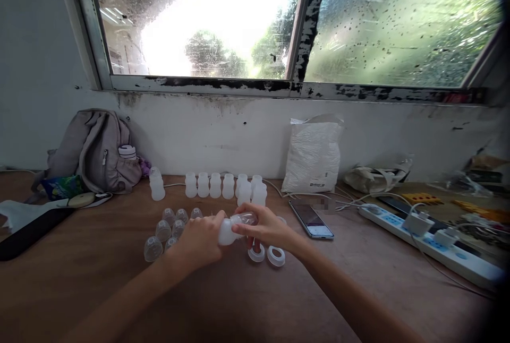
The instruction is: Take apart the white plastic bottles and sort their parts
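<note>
A small translucent white baby bottle (226, 233) is held tilted sideways above the table. My left hand (202, 238) is closed around its base end. At the other end sits a clear domed cap (247, 219), with the fingers of my right hand (268, 227) wrapped over it. Under my right hand lie white collar rings (276, 257), one partly hidden by the fingers. Several clear domed caps (153, 249) stand to the left of my left hand, a few partly covered by it. Behind my hands, several open white bottles (215, 186) are lined up.
One capped bottle (156, 183) stands at the back left, near a grey backpack (104, 152). A phone (311, 219) lies right of my hands, before a white plastic bag (313, 156). A power strip (430, 242) with chargers and cables runs along the right side.
</note>
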Tool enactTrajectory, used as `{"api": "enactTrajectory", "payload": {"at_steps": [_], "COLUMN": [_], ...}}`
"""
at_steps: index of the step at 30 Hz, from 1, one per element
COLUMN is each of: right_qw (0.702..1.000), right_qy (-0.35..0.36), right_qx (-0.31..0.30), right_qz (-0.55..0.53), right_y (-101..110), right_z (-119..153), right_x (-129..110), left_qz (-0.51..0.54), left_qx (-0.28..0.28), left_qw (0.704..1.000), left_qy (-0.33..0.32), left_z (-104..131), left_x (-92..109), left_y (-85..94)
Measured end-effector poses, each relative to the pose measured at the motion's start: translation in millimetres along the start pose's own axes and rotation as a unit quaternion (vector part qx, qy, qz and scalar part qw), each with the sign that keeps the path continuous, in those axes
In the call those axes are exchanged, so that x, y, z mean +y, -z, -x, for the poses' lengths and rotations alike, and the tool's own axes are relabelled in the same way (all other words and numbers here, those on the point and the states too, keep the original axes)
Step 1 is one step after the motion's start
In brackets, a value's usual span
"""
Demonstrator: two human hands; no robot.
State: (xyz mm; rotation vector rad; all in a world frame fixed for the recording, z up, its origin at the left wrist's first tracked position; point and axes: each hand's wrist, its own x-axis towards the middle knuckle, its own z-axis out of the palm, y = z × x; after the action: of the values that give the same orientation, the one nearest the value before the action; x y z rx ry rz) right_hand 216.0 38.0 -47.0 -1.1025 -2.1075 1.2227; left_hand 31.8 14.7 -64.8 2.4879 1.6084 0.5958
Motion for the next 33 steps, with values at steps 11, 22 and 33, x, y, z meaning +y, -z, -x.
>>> {"api": "enactTrajectory", "payload": {"at_steps": [11, 22, 33], "right_qw": [0.986, 0.971, 0.988], "right_qy": [0.165, 0.24, 0.142], "right_qx": [-0.019, 0.002, 0.017], "right_qz": [0.013, 0.025, -0.056], "right_y": [0, 4, 22], "right_z": [0, 11, 2], "right_x": [-1, -13, 3], "left_qz": [0.349, 0.571, 0.558], "left_qx": [-0.237, -0.447, -0.289], "left_qw": [0.907, 0.687, 0.778], "left_qy": [0.011, 0.044, 0.022], "left_z": [-11, -11, -16], "left_x": [-15, -44, -47], "left_y": [11.4, 1.7, 20.4]}}
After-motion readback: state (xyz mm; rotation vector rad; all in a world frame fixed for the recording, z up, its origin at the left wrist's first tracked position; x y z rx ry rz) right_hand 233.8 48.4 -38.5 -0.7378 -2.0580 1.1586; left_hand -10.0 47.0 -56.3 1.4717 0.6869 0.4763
